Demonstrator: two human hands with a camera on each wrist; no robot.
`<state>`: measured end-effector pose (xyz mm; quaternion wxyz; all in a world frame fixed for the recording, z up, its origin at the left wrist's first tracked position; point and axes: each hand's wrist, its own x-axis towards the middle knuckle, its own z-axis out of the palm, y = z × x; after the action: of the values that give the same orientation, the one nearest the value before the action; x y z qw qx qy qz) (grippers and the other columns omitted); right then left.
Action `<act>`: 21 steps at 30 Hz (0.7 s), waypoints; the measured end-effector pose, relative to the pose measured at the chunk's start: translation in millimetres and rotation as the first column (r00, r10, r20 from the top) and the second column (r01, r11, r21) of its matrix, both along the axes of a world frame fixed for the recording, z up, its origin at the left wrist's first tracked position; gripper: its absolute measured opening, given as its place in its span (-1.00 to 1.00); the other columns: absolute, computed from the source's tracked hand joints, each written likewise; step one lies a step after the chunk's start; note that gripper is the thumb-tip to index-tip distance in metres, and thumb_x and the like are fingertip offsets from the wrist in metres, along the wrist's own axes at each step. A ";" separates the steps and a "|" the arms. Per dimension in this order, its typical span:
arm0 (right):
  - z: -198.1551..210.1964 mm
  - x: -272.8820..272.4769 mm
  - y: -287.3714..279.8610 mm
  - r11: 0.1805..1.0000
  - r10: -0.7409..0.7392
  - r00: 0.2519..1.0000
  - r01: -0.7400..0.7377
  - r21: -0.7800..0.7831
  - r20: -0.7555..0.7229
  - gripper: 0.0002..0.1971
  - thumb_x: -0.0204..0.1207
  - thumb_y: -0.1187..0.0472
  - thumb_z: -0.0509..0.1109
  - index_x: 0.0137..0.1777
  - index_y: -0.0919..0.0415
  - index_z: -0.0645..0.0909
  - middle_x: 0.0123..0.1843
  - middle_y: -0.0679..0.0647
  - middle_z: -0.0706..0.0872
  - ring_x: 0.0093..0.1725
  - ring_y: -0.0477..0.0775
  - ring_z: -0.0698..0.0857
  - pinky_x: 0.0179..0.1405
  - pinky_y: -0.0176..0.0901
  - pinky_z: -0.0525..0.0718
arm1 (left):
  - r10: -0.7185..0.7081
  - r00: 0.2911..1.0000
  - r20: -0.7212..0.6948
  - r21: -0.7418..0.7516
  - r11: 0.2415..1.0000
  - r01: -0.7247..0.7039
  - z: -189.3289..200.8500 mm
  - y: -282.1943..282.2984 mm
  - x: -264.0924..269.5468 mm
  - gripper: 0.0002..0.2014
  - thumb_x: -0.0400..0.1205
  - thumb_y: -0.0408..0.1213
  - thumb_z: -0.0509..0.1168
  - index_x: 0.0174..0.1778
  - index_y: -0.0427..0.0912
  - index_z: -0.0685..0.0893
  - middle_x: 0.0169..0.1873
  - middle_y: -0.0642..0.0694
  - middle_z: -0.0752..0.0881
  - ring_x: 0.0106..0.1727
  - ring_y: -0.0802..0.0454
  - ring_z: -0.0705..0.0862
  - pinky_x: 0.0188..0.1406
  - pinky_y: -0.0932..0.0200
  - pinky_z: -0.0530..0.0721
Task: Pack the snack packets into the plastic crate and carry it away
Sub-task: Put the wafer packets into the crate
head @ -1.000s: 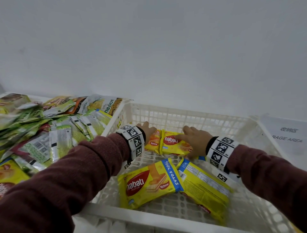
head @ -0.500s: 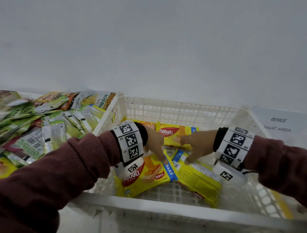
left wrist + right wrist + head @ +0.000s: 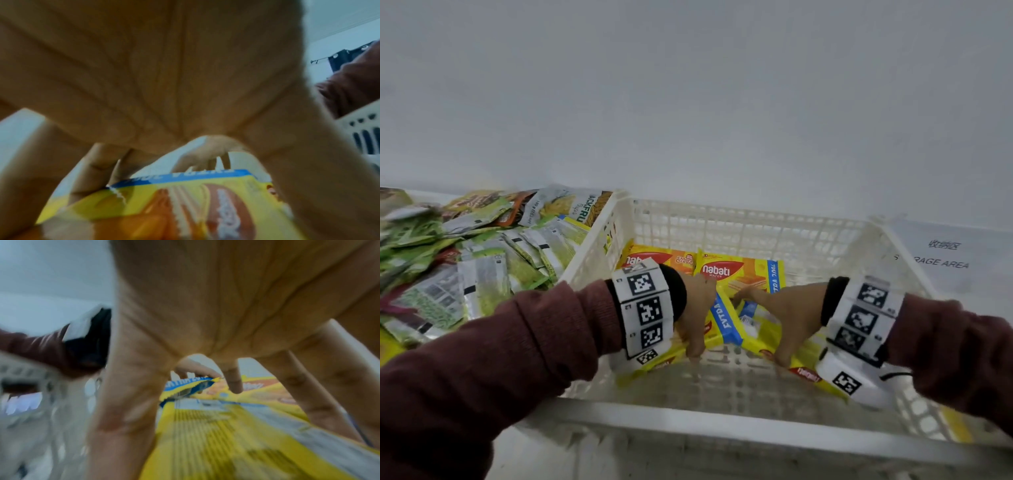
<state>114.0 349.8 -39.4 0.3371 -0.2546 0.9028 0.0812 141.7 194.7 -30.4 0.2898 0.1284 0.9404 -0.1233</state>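
Note:
A white plastic crate [image 3: 722, 423] holds several yellow nabati wafer packets. Two far packets [image 3: 743, 274] lie flat by the back wall. My left hand [image 3: 697, 318] grips the near left packet [image 3: 726, 323]. Its fingers [image 3: 92, 170] curl over the far blue edge of that packet [image 3: 185, 203] and the thumb sits at the near edge. My right hand [image 3: 780, 311] arches over the near right packet [image 3: 760, 330], which lies back side up. Straight fingers [image 3: 232, 382] stand on this packet [image 3: 216, 434], thumb [image 3: 115, 410] beside its edge.
A heap of green and silver snack packets [image 3: 482, 267] lies left of the crate, against its wall. A white paper sign [image 3: 945, 260] reading "storage area" lies to the right. A plain white wall stands close behind.
Both hands have left the two far packets and drawn back toward me onto the two near packets. The head view has tilted up slightly.

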 end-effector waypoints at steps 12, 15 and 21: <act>23.3 -22.9 30.3 0.762 -0.138 0.883 0.383 -0.522 0.448 -0.01 -0.15 0.26 0.48 0.28 -0.41 0.18 0.07 0.17 0.59 -0.25 0.12 0.48 -0.26 -0.06 0.53 | -0.015 0.998 0.061 -0.081 0.996 0.020 4.2 -17.6 -11.4 0.23 0.30 0.09 0.55 0.64 -0.14 -0.20 0.60 -0.17 0.14 0.56 -0.14 0.29 0.42 -0.10 0.47; 16.8 -26.3 35.9 0.659 -0.154 0.871 0.443 -0.608 0.467 0.00 -0.12 0.32 0.48 0.29 -0.43 0.20 0.08 0.30 0.64 -0.06 0.41 0.64 -0.01 0.22 0.63 | -0.064 0.997 0.042 -0.135 0.988 0.069 3.0 -15.7 -7.8 0.20 0.32 0.11 0.53 0.64 -0.14 -0.17 0.57 -0.16 0.22 0.51 -0.13 0.36 0.31 -0.04 0.51; 13.9 -32.2 43.5 0.478 -0.167 0.807 0.569 -0.669 0.567 -0.09 -0.08 0.48 0.40 0.26 -0.27 0.32 -0.15 0.24 0.57 -0.35 0.14 0.63 -0.33 -0.16 0.59 | -0.089 0.996 0.031 -0.146 0.985 0.093 -0.9 -13.9 -5.8 0.13 0.34 0.11 0.51 0.63 -0.15 -0.08 0.54 -0.17 0.28 0.46 -0.12 0.43 0.20 0.00 0.53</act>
<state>81.8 393.3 -25.5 0.3780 -0.1847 0.7708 -0.4785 135.9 180.7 -31.2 0.3040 0.1510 0.9182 -0.2042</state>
